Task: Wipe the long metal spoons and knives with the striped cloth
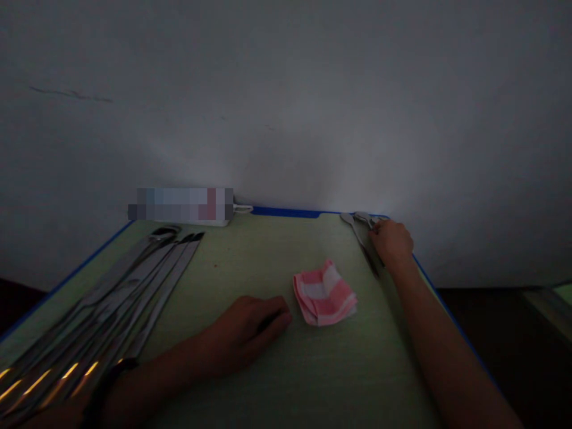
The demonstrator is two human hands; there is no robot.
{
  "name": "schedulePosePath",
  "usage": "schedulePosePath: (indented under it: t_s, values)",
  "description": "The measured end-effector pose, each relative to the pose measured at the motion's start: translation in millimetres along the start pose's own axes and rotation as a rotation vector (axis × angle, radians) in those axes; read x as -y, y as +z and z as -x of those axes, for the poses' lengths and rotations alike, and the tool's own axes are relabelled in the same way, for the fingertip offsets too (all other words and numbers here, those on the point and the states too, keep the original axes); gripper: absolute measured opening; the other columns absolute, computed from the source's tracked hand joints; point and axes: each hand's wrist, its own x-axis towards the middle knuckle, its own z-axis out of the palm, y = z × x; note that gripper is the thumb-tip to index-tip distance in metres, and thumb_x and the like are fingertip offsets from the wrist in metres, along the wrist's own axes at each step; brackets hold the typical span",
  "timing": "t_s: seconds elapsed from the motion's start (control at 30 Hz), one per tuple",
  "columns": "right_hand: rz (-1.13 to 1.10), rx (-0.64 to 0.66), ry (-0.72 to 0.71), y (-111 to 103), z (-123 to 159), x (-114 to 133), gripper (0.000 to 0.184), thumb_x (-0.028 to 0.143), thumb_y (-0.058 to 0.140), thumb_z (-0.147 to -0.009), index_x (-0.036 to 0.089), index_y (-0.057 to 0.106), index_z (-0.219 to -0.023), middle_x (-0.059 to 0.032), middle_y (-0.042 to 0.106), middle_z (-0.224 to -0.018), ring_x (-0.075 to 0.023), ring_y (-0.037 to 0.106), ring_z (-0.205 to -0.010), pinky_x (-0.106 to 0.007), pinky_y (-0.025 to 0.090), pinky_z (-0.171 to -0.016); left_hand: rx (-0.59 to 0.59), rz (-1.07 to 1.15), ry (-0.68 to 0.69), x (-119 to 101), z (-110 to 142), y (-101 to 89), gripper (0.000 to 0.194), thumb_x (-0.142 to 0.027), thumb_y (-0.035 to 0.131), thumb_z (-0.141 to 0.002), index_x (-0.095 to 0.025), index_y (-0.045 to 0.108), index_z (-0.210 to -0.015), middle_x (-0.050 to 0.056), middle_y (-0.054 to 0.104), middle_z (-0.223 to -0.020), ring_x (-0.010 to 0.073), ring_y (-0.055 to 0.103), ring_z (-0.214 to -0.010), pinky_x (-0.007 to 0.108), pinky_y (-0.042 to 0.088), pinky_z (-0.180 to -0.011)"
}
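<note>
A folded pink-and-white checked cloth [324, 293] lies on the pale green table. Just left of it, my left hand [257, 325] rests on the tabletop with its fingers curled in, and nothing shows in them. At the far right corner my right hand [393, 243] is closed at a group of metal spoons. Its fingertips pinch one spoon, mostly hidden by the hand. A spoon [349, 220] to the left of that hand lies with its bowl toward the wall. Another spoon [364, 217] lies between it and my fingers.
Several long metal utensils [134, 286] lie side by side along the table's left. A blurred-out white box-like object [226, 223] with a white loop [243, 209] stands at the back left. Behind the blue-edged table [268, 256] rises a grey wall [286, 107].
</note>
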Motion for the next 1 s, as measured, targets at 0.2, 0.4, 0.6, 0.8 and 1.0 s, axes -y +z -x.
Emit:
schedulePosePath:
  t_s: [0.2, 0.4, 0.6, 0.8, 1.0]
  values:
    - [-0.01, -0.059, -0.04, -1, 1, 0, 0.03, 0.033, 0.052, -0.079, 0.019, 0.065, -0.101, -0.0151, 0.066, -0.098, -0.0297, 0.062, -0.09, -0.037, 0.046, -0.071, 0.006, 0.001, -0.006, 0, 1, 0.2, 0.032, -0.035, 0.031, -0.095, -0.018, 0.051, -0.076, -0.003, 0.051, -0.064, 0.0112, 0.048, -0.058, 0.022, 0.034, -0.055]
    - [-0.161, -0.187, -0.381, -15, 11, 20, 0.029, 0.032, 0.047, -0.083, 0.015, 0.065, -0.099, -0.0128, 0.066, -0.092, -0.0219, 0.06, -0.085, -0.032, 0.041, -0.075, -0.034, 0.045, -0.037, 0, 0, 0.4, 0.029, -0.034, 0.032, -0.094, -0.018, 0.05, -0.079, -0.002, 0.053, -0.069, 0.0118, 0.05, -0.061, 0.023, 0.036, -0.057]
    - [-0.447, 0.096, -0.869, -39, 50, 61, 0.027, 0.036, 0.045, -0.086, 0.018, 0.065, -0.083, -0.0016, 0.063, -0.067, -0.0101, 0.051, -0.057, -0.023, 0.035, -0.057, -0.112, -0.045, -0.086, 0, -4, -6.2, 0.02, -0.03, 0.036, -0.092, -0.018, 0.05, -0.087, -0.001, 0.057, -0.074, 0.0126, 0.052, -0.063, 0.022, 0.037, -0.056]
    - [-0.321, 0.284, -1.05, -11, 81, 83, 0.028, 0.039, 0.045, -0.086, 0.018, 0.062, -0.076, -0.0015, 0.062, -0.064, -0.0102, 0.05, -0.056, -0.023, 0.03, -0.055, -0.037, -0.607, -0.21, 12, 3, -49.9, 0.022, -0.033, 0.038, -0.088, -0.02, 0.054, -0.096, 0.005, 0.06, -0.095, 0.0171, 0.059, -0.074, 0.026, 0.041, -0.062]
    - [-0.259, -0.015, -0.916, 17, 95, 99, 0.027, 0.035, 0.038, -0.089, 0.02, 0.059, -0.081, -0.0035, 0.065, -0.072, -0.0134, 0.055, -0.061, -0.026, 0.03, -0.058, -0.135, -0.76, -0.615, 60, 24, -121.9, 0.041, -0.041, 0.039, -0.086, -0.014, 0.055, -0.112, 0.018, 0.057, -0.116, 0.0325, 0.057, -0.098, 0.04, 0.045, -0.075]
